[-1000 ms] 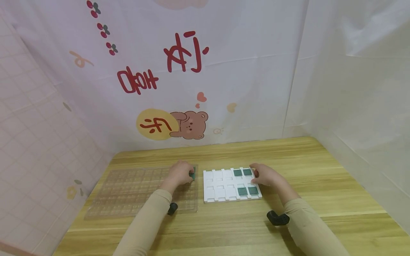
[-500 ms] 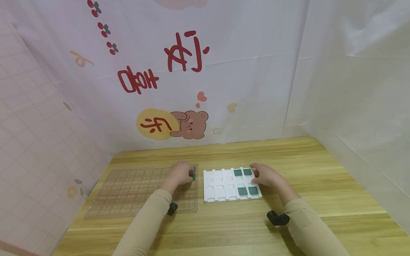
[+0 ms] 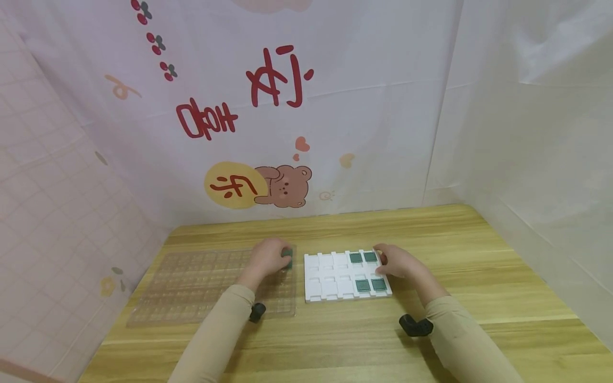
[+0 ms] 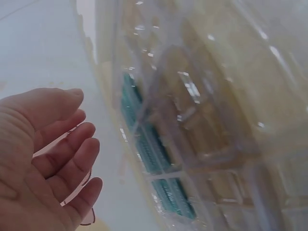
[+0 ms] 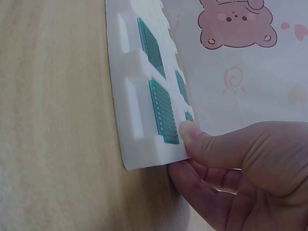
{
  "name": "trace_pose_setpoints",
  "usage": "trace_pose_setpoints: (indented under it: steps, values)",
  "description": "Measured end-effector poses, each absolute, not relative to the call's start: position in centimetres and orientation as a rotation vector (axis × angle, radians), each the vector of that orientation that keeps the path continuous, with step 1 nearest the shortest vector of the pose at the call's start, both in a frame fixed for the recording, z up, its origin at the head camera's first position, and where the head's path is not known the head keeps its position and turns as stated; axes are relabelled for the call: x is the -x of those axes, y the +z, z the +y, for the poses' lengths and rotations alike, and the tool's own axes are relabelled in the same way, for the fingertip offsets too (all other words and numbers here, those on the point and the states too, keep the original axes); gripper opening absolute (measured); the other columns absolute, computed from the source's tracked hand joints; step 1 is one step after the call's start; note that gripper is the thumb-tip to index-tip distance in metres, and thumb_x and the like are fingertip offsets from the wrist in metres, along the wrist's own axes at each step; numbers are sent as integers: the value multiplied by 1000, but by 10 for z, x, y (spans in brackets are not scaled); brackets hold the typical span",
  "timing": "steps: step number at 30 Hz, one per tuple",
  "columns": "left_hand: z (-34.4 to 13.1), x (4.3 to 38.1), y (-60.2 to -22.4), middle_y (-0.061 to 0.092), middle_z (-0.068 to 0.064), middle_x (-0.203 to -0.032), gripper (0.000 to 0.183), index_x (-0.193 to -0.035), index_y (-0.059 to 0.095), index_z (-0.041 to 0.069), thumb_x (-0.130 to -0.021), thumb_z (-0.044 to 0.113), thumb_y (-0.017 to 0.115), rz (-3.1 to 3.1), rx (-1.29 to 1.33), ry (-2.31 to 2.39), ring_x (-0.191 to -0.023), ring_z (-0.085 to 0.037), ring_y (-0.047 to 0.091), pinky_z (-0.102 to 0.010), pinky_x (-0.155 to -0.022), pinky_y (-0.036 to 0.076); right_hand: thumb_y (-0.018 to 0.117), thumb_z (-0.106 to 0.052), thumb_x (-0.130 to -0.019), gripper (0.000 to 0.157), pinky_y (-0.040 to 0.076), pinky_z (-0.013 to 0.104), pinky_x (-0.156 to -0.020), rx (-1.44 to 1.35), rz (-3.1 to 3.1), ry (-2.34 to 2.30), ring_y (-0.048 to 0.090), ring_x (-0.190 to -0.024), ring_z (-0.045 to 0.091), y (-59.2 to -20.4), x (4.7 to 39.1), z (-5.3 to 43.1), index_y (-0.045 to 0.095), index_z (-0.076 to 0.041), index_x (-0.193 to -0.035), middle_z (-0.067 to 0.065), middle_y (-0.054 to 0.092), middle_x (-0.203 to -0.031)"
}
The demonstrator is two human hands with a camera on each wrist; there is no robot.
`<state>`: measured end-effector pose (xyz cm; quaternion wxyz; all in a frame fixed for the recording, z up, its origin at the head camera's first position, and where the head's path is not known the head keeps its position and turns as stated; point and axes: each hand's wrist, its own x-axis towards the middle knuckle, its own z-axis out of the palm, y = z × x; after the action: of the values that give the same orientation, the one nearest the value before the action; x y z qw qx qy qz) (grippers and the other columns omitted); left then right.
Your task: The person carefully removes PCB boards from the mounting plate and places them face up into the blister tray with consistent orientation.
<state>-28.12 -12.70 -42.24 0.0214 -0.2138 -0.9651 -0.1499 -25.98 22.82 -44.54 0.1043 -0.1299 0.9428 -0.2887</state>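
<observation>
My left hand (image 3: pixel 269 256) hovers over the right end of a clear plastic compartment tray (image 3: pixel 201 287). In the left wrist view its fingers are loosely bent, with nothing between thumb and fingers. Beside them, a green circuit board (image 4: pixel 148 139) sits in the clear tray's edge compartments, crossed by the tray's ridges. My right hand (image 3: pixel 396 261) grips the right end of a white slotted tray (image 3: pixel 330 276), thumb on its top edge and fingers below. Small green perforated circuit boards (image 5: pixel 163 110) lie in the white tray's right-hand slots, two per row; the slots to their left hold none.
Both trays lie on a wood-grain table (image 3: pixel 345 340), a narrow gap between them. A printed white curtain (image 3: pixel 373 133) stands behind the table, with more sheeting at both sides. Dark wrist mounts (image 3: pixel 415 325) jut out below the forearms.
My left hand has drawn slightly up and left, so more of the green circuit board shows beside its fingertips. The right hand and the white tray stay where they were.
</observation>
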Motion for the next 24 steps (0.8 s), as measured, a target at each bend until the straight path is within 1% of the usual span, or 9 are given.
trace_pose_setpoints:
  steps: [2,7,9,13,18,24]
  values:
    - [-126,280,-420,70,-8,-108,27,-113,73,6,-88,17,74,-2976,644,-487,-102,-27,64,-44,-87,51,77,-3,-83,64,46,45,-83,387,2780,-850,53,-88,27,-445,260,228,46,12,-137,12,58,-95]
    - [-121,278,-415,67,-9,-110,28,-115,71,4,-90,18,71,-2930,603,-538,-103,-26,63,-44,-88,51,77,-4,-83,64,47,44,-84,397,2784,-851,53,-88,27,-445,260,229,47,12,-136,13,58,-95]
    - [-118,276,-412,67,-9,-111,29,-115,71,4,-91,19,70,-2907,588,-548,-103,-26,63,-44,-88,51,77,-3,-83,64,47,44,-83,397,2785,-855,53,-87,26,-446,260,229,47,12,-136,12,58,-94]
    - [-110,270,-407,66,-10,-117,31,-119,70,7,-91,19,69,-2870,575,-517,-108,-28,63,-45,-92,50,77,-4,-83,63,47,44,-82,402,2786,-855,53,-87,26,-446,260,229,46,12,-136,12,58,-94]
    - [-99,262,-402,65,-12,-122,35,-121,69,7,-89,20,72,-2786,589,-534,-113,-31,60,-48,-96,47,77,-4,-83,63,46,44,-82,387,2783,-855,53,-87,27,-446,260,229,47,11,-136,12,58,-94]
    - [-87,254,-401,65,-14,-121,39,-121,68,7,-86,22,76,-2680,611,-531,-114,-34,58,-50,-96,46,77,-4,-83,63,46,44,-81,392,2785,-852,52,-87,27,-446,261,230,47,11,-136,12,57,-94]
